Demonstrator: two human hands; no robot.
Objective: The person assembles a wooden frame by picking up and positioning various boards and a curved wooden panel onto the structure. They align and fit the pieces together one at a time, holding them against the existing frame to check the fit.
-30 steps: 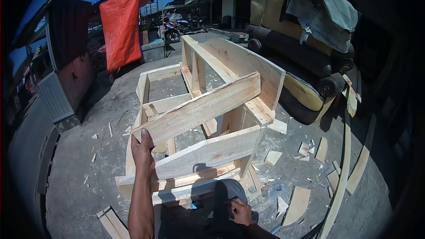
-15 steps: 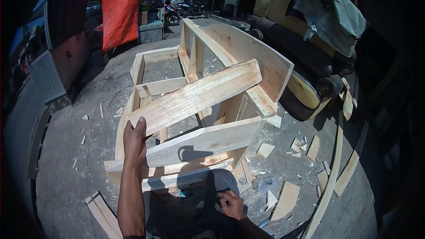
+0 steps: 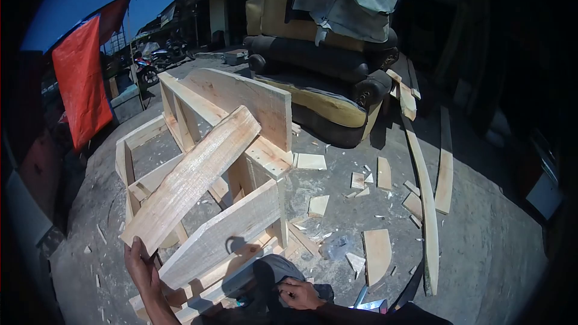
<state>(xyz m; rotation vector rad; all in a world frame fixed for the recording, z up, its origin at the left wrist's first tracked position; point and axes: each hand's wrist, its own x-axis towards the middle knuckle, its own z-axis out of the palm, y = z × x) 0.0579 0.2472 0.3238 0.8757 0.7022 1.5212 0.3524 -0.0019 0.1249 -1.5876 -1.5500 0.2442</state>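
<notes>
My left hand (image 3: 142,268) grips the near end of a wooden board (image 3: 195,174), thumb on top. The board slants across a wooden frame (image 3: 232,225), its far end resting by the frame's upright back panel (image 3: 253,96). Over my grey-clad knee (image 3: 274,271), my right hand (image 3: 299,294) is closed with fingers curled; what they hold, if anything, is hidden. Close to its right lies a shiny object with a blue edge (image 3: 362,296), too partly seen to name.
Several wood offcuts (image 3: 377,257) lie on the concrete to the right, beside a long curved wooden strip (image 3: 422,198). A stripped sofa (image 3: 325,72) with grey cloth stands behind. An orange-red tarp (image 3: 79,84) hangs at left; motorcycles (image 3: 158,59) are parked farther back.
My view has turned right, so the frame and board appear farther left and more offcuts show. My left hand keeps its hold on the board; my right hand stays by my knee.
</notes>
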